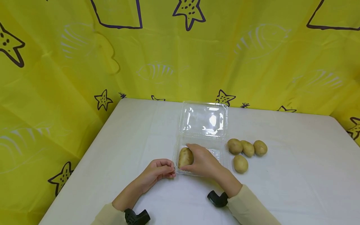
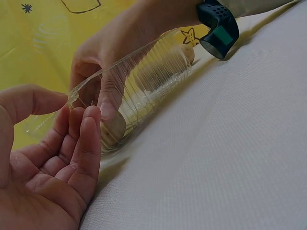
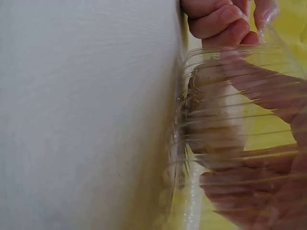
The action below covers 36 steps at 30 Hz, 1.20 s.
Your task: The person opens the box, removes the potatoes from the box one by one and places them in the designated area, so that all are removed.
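One potato [image 1: 185, 157] is in the right hand [image 1: 203, 162] at lower centre of the head view, the grip wrapped around it as it sits low in the left end of the open clear box [image 1: 222, 156]. The left hand [image 1: 157, 172] pinches the box's near-left rim. Four potatoes [image 1: 247, 151] lie on the table [image 1: 295, 175] just right of the box, so by my reading the filling is barely begun, one of five going in.

In the left wrist view, the left hand [image 2: 48, 158] sits lower left, thumb and fingertips [image 2: 91, 120] at the box's [image 2: 144, 81] edge; the right hand [image 2: 110, 57] shows through the plastic.

In the right wrist view, the potato [image 3: 216, 120] lies behind the ribbed box wall [image 3: 240, 158], right hand's fingers [image 3: 268, 86] curled round it, the left hand's fingertips [image 3: 216, 21] on the rim at top.
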Tool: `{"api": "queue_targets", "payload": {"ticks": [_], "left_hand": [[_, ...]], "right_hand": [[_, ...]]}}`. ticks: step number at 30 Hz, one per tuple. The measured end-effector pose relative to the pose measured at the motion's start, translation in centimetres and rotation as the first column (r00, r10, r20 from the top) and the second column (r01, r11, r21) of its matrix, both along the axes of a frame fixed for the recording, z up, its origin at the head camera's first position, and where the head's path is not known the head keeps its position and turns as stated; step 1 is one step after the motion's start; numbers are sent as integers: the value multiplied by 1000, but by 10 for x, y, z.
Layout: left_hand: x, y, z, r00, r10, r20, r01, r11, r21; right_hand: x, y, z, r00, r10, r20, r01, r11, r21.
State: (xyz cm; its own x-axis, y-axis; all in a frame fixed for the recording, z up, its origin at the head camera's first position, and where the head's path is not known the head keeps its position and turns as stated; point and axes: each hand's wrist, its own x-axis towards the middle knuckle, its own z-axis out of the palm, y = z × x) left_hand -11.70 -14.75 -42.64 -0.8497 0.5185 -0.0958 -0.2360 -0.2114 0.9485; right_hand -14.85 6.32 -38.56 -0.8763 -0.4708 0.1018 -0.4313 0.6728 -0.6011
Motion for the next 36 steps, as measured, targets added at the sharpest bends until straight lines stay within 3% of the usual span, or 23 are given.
{"api": "queue_targets", "payload": {"ticks": [10, 27, 36], "left_hand": [[-2, 1, 0, 1000, -11, -5, 11, 1000, 4], [-2, 0, 0, 1000, -3, 0, 3, 1000, -5], [-1, 1, -2, 1000, -3, 0, 3, 1000, 0]], "right_hand": [[-3, -1, -1, 998, 48, -39, -47, 999, 10], [-9, -4, -1, 996, 85, -31, -82, 993, 86], [-10, -4, 0, 1000, -8, -24, 9, 999, 42]]}}
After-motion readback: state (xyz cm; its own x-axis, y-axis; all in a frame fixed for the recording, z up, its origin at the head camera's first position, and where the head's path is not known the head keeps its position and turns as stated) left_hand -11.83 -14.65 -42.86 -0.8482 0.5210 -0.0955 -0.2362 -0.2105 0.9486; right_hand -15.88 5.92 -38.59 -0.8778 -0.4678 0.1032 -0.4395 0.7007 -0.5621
